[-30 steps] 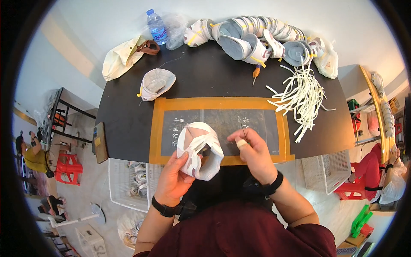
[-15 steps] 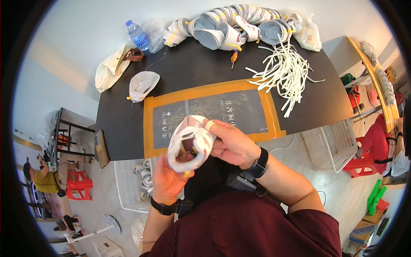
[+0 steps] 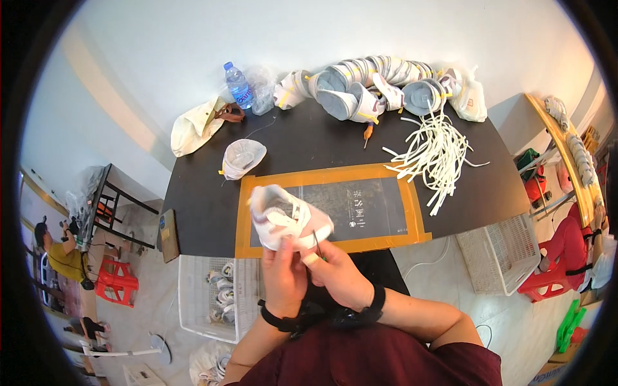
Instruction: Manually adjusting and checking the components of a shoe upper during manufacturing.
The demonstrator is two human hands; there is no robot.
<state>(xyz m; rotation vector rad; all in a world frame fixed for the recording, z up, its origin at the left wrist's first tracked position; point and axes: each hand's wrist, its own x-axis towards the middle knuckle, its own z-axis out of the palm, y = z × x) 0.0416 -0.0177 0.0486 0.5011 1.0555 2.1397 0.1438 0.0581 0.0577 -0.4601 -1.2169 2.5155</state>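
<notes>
A white and pale pink shoe upper [image 3: 293, 219], without a sole, is held over the near edge of the table, its collar opening toward the far left and its toe to the right. My left hand [image 3: 284, 283] is closed on its near side. Close beside it, my right hand [image 3: 338, 273] is closed with thumb and fingers pressed at the toe end. A thin dark line shows by the right fingertips; I cannot make out what it is. Further left lies another grey-lined upper [image 3: 244, 159] with a yellow tab.
Stacked uppers [image 3: 380, 74] line the table's back. White laces [image 3: 438, 154] spread at the right; an orange-handled tool [image 3: 367, 133] lies mid-table. At the left are a bottle [image 3: 239, 85] and cream bag [image 3: 196, 128]. A taped dark sheet [image 3: 360, 206] covers the front. Crates [image 3: 207, 325] stand below.
The upper has turned from collar toward me to toe pointing right. Both hands have come together on its near side. The whole view has shifted, with the table lower in it.
</notes>
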